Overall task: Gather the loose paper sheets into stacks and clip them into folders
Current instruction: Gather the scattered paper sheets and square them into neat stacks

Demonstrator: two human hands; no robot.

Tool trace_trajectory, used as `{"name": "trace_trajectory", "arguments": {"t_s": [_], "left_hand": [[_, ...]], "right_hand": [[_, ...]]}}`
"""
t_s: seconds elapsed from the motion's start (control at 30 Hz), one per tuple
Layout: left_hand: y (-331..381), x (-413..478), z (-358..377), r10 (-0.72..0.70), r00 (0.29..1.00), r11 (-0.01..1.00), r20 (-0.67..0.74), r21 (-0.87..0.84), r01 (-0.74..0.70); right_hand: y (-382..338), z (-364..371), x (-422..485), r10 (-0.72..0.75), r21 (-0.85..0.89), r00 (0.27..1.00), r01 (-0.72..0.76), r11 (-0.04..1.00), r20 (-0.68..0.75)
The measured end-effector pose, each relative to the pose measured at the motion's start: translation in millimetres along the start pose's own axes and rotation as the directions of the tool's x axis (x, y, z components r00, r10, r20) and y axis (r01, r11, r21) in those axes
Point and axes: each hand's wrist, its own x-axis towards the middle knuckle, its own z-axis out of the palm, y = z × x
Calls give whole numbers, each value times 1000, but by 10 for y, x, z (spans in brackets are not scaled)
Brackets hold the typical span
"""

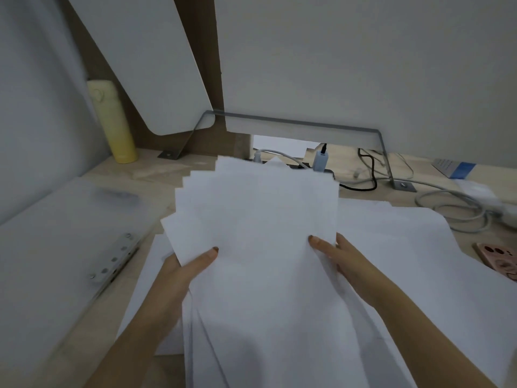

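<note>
A fanned stack of white paper sheets (257,219) is lifted above the desk in front of me, its edges uneven along the upper left. My left hand (187,268) grips its lower left side, thumb on top. My right hand (340,257) pinches the lower right edge. More loose white sheets (397,247) lie flat on the wooden desk under and to the right of the held stack. A translucent folder (56,247) with a metal clip bar (113,260) lies open at the left.
A yellow bottle (117,124) stands at the back left. Cables (447,203) and plugs trail along the back right under a metal bracket (293,124). A pink phone (500,260) lies at the right edge. White panels rise behind the desk.
</note>
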Motion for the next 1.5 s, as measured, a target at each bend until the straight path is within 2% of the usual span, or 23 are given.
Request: {"name": "trace_trajectory", "arguments": {"t_s": [0.13,0.33,0.5,0.67,0.87,1.1,1.27,1.33,1.43,1.5], "left_hand": [[254,-44,88,139,990,981,9,-140,-136],[732,-86,271,337,940,930,51,-172,-324],[1074,-154,329,513,847,856,140,-151,-494],[987,-218,361,453,865,892,216,-99,-442],[616,-159,219,317,941,948,119,-19,-317],[578,-184,262,321,942,947,96,-30,-319],[188,-261,237,157,985,985,79,66,-162],[152,-259,309,160,984,985,82,56,-165],[173,-280,511,195,978,978,74,66,-200],[120,-290,675,183,978,977,96,95,-192]], "right_hand": [[-217,-21,-232,-72,175,981,40,984,183],[-646,14,-521,-314,242,941,278,929,123],[-933,-49,-688,-478,264,871,437,860,117],[-880,-17,-707,-496,255,863,460,850,97],[-638,142,-700,-400,270,913,365,891,87],[-623,179,-726,-432,328,902,416,848,-27],[-252,288,-738,-238,225,969,248,942,-70],[-194,269,-736,-205,155,965,230,961,-163],[-213,93,-764,-239,22,900,265,964,-366],[-172,-65,-807,-285,-90,860,273,958,-424]]}}
